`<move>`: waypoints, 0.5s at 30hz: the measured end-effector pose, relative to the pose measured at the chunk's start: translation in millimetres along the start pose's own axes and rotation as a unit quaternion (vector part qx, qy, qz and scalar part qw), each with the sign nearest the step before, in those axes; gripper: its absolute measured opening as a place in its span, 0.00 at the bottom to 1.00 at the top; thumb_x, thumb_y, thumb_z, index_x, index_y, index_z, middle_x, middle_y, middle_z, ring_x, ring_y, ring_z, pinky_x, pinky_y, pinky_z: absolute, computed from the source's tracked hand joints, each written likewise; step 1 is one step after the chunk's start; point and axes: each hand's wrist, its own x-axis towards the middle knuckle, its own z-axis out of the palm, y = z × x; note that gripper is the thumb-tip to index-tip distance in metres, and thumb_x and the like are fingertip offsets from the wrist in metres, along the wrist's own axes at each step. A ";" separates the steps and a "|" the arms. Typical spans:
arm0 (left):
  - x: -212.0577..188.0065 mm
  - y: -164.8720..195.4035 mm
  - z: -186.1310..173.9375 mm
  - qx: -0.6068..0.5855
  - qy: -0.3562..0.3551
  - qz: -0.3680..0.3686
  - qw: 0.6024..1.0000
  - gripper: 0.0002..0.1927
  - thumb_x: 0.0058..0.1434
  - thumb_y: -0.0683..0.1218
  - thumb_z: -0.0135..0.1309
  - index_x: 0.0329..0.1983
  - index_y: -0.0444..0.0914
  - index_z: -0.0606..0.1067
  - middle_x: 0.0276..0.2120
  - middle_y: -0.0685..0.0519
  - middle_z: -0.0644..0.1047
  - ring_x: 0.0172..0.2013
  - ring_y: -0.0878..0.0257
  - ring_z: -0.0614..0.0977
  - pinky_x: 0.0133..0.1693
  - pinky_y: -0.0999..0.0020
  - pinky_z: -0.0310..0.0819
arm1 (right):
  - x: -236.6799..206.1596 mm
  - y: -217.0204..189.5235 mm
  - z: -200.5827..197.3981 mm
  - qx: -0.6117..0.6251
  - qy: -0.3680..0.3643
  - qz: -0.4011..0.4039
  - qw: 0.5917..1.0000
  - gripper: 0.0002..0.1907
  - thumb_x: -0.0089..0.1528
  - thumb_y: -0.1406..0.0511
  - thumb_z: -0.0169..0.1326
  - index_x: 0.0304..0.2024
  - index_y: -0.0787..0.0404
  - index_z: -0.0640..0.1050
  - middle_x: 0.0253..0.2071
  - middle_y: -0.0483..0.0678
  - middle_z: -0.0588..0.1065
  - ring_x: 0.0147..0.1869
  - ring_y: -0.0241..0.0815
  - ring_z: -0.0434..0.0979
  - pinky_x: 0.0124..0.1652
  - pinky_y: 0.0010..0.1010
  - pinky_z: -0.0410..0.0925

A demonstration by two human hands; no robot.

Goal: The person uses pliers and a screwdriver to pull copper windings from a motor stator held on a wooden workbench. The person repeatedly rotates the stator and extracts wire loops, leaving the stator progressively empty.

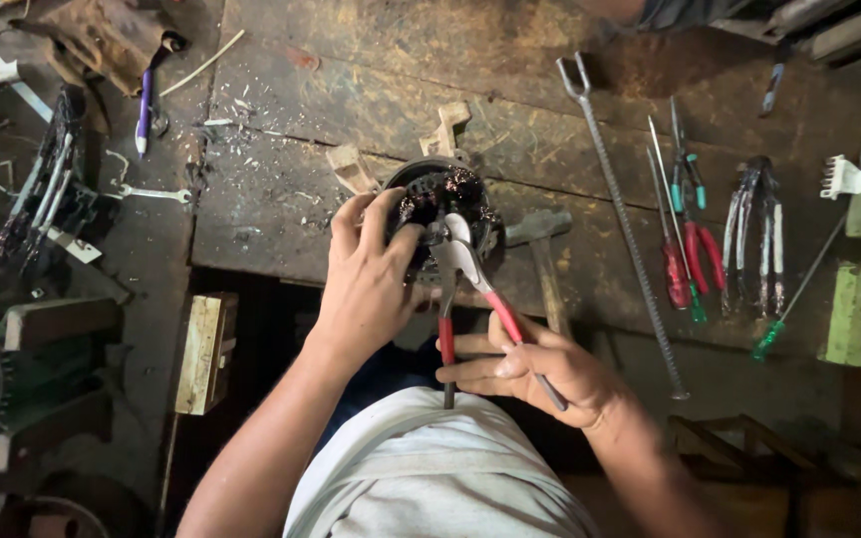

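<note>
Two hands are on the work, correct?

Correct. The left hand [366,274] is clenched over the near-left rim of the round black motor stator with dark copper windings [440,204], which stands at the near edge of the worn wooden workbench [281,70]. The right hand [530,369] is closed around the red-sleeved handles of the steel pliers [465,264].

Where do the pliers' jaws stand?

They rest at the near side of the stator, against the windings. Whether they are biting wire or only touching it cannot be told.

How far along is the work?

Judging from the frame, it is mid-course. Windings fill the ring on its far and right sides, so most of the coil appears to remain in place. Pale shavings [241,120] lie on the bench to the left. No removed coil is visible.

Any containers?

None that holds anything. The stator ring itself acts as the only holder: it carries the windings in its bore. Loose tools lie directly on the bench: a hammer with a wooden handle [545,269] just right of the stator, a long threaded steel rod with a forked end [625,224], red-handled and green-handled screwdrivers [685,239] far right. A small steel open-ended spanner [151,192] lies to the left, off the bench.
</note>
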 end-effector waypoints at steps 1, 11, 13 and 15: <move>1.3 -0.6 -1.3 -0.005 -0.004 -0.002 1.000 0.35 0.40 0.48 0.71 0.54 0.35 0.75 0.66 0.39 0.62 0.65 0.34 0.60 0.62 0.43 0.59 | 0.8 -0.2 -5.0 0.007 -0.026 0.002 1.000 0.24 0.59 0.71 0.50 0.58 0.52 0.70 0.66 0.68 0.68 0.68 0.68 0.72 0.66 0.54 0.63; 5.0 5.3 -4.1 -0.005 -0.010 0.000 1.000 0.34 0.42 0.51 0.74 0.51 0.35 0.75 0.65 0.40 0.63 0.64 0.34 0.60 0.63 0.41 0.57 | 10.4 -16.3 -25.9 -0.076 -0.124 -0.022 0.989 0.39 0.57 0.65 0.51 0.71 0.65 0.59 0.63 0.67 0.72 0.66 0.54 0.75 0.64 0.42 0.64; 5.2 5.8 -3.9 0.001 -0.016 -0.008 1.000 0.35 0.40 0.50 0.73 0.51 0.35 0.75 0.65 0.39 0.63 0.64 0.34 0.59 0.63 0.42 0.56 | 10.8 -15.6 -15.1 -0.141 -0.081 0.006 0.987 0.45 0.54 0.66 0.50 0.75 0.62 0.54 0.62 0.62 0.74 0.66 0.49 0.75 0.63 0.39 0.66; 4.2 6.2 -3.5 0.007 -0.019 -0.012 1.000 0.35 0.40 0.49 0.73 0.52 0.35 0.74 0.66 0.38 0.62 0.65 0.34 0.59 0.64 0.43 0.56 | 11.6 -12.4 -1.7 -0.262 -0.011 0.032 0.964 0.48 0.54 0.69 0.50 0.76 0.59 0.49 0.61 0.57 0.75 0.65 0.44 0.76 0.61 0.37 0.67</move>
